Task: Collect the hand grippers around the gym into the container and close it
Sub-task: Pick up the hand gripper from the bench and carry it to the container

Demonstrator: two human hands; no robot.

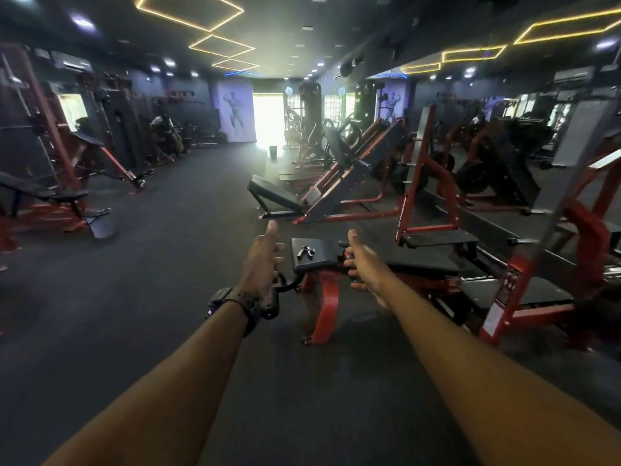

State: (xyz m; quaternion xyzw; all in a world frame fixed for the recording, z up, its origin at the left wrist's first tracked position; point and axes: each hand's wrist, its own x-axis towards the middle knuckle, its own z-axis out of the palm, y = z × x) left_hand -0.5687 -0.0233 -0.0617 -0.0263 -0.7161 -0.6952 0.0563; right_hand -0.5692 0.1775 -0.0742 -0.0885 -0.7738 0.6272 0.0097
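A small hand gripper (305, 253) with black handles and a metal spring lies on the black seat pad of a red-framed bench (324, 299) straight ahead. Both my arms reach forward toward it. My left hand (263, 258), with a dark watch on its wrist, is just left of the pad, thumb up and fingers loosely apart, holding nothing I can make out. My right hand (363, 262) hovers at the pad's right side, fingers spread and empty. A black curved foam-covered handle (271, 307) shows below my left hand; it seems to belong to the bench. No container is in view.
Red and black machines line both sides: an incline bench (274, 196) and a leg press (353, 173) ahead right, a rack (430, 183) beside a mirror wall. A wide dark floor aisle (188, 203) runs to a bright doorway. A small dark bin (273, 151) stands far off. A person (163, 127) sits far left.
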